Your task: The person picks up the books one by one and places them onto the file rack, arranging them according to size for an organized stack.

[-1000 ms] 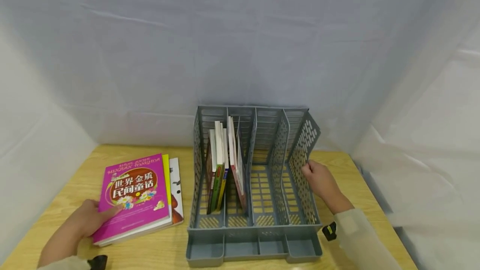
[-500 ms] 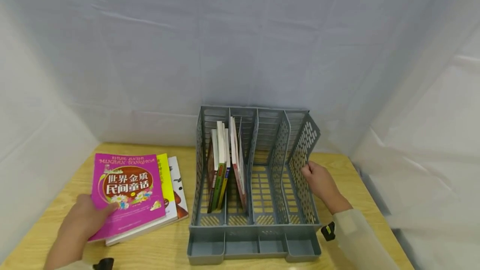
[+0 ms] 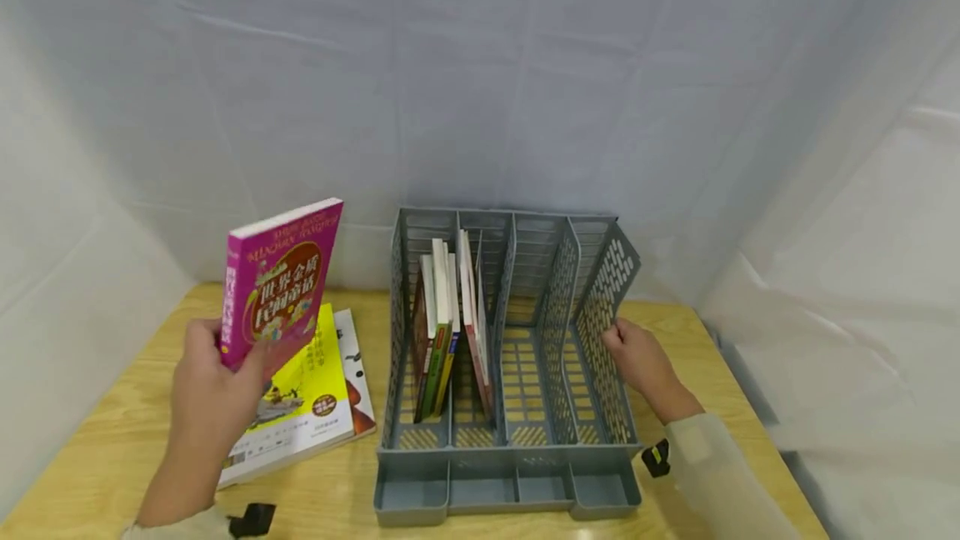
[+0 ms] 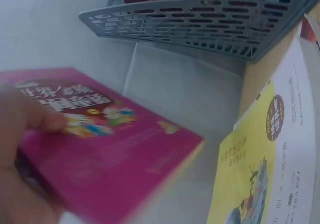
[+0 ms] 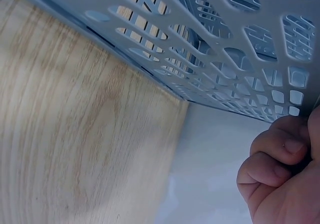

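In the head view my left hand point(image 3: 221, 382) grips a magenta book point(image 3: 281, 282) by its lower part, thumb on the front cover. The book is raised and tilted upright, its spine facing left. Below it a yellow-and-white book point(image 3: 300, 432) lies flat, partly hidden by the hand and overlapping another white book point(image 3: 363, 407). My right hand point(image 3: 648, 369) pinches the front edge of the right side wall of a grey desktop file rack point(image 3: 510, 457). Its curled fingers point(image 5: 270, 156) show against that perforated wall in the right wrist view.
Several books point(image 3: 438, 340) stand in the rack's leftmost slot, and thin books point(image 3: 472, 323) lean in the second. Small open trays point(image 3: 483, 494) run along the rack's front. The wooden table point(image 3: 705, 357) ends at white sheeting point(image 3: 480, 82) behind and on both sides.
My left hand has slid the magenta book left off the pile, then lifted and tilted it upright, uncovering the yellow-and-white book. The right hand stays at the rack's wall.
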### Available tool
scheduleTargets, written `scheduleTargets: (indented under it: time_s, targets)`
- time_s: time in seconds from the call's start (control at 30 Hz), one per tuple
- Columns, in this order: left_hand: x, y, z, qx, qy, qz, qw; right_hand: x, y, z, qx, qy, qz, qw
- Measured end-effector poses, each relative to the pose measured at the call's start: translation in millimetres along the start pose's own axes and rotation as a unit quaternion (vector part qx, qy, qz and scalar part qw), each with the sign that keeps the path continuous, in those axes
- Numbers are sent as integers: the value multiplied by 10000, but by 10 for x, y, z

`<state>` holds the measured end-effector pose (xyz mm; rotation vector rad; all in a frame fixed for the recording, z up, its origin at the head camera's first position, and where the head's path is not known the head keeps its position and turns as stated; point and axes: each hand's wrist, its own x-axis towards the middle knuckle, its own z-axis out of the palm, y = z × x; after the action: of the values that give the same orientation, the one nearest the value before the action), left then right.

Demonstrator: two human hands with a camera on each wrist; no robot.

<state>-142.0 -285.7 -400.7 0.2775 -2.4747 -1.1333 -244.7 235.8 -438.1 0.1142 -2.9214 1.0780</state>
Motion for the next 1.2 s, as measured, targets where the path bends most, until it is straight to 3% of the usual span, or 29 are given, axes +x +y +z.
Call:
scheduleTargets:
  time_s: [0.1, 0.17, 0.27, 0.5, 0.9, 1.2]
  targets:
    - [22, -58, 83, 83, -1214, -116, 9925, 4, -2, -16, 26, 2, -10, 10000]
    - [18, -113, 141, 223, -2110, -73, 9772, 2, -1, -24, 40, -18, -5, 10000]
    - [-6, -153, 222, 297, -2793, 114, 9597, 9, 10, -28, 62, -19, -2, 10000]
    - [-43, -114, 278, 687, -2896, -86, 9546, 45, 22, -9, 14, -12, -18, 10000]
    - [-20, 19, 353, 1171, -3424, -400, 9314, 56, 30, 32, 17, -92, -199, 9998]
    - [-98, -74, 283, 764, -3194, -298, 9441, 22, 160, -34, 374, -226, -167, 9989]
